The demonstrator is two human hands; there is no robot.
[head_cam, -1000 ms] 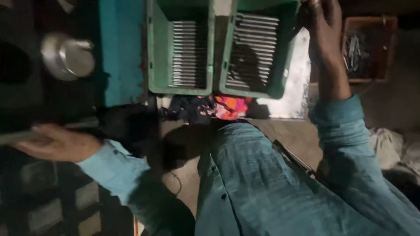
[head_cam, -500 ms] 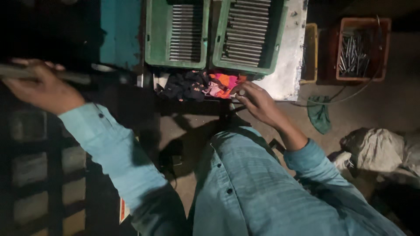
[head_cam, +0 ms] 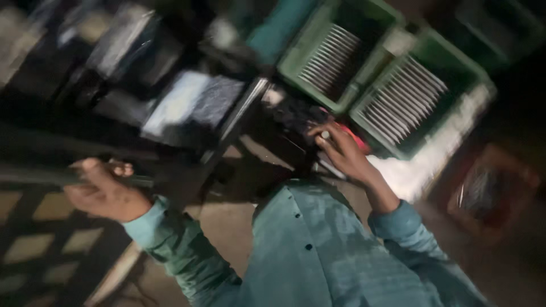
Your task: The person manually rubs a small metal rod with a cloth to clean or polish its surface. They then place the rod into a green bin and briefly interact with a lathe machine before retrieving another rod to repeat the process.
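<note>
The view is tilted and blurred. My left hand (head_cam: 102, 190) is closed around a long dark bar (head_cam: 34, 175) that runs off to the left. My right hand (head_cam: 341, 150) reaches forward over a dark machine part (head_cam: 290, 116) with a glowing red-orange spot (head_cam: 354, 142) beside it. A small pale round piece shows at its fingertips (head_cam: 325, 135); whether the fingers grip it is unclear. Two green crates (head_cam: 341, 51) (head_cam: 409, 105) holding rows of thin metal rods sit just beyond that hand. My teal shirt fills the lower middle.
An orange-brown crate (head_cam: 489, 193) of metal pieces lies on the floor at the right. A white sheet (head_cam: 432, 165) lies under the right green crate. Dark machinery and a pale panel (head_cam: 193, 102) stand at the upper left. Light floor tiles (head_cam: 34, 244) show at the lower left.
The camera has swung and tilted, so the scene now leans. My right hand came down from the green crate to the glowing spot. My left hand keeps its hold on the bar.
</note>
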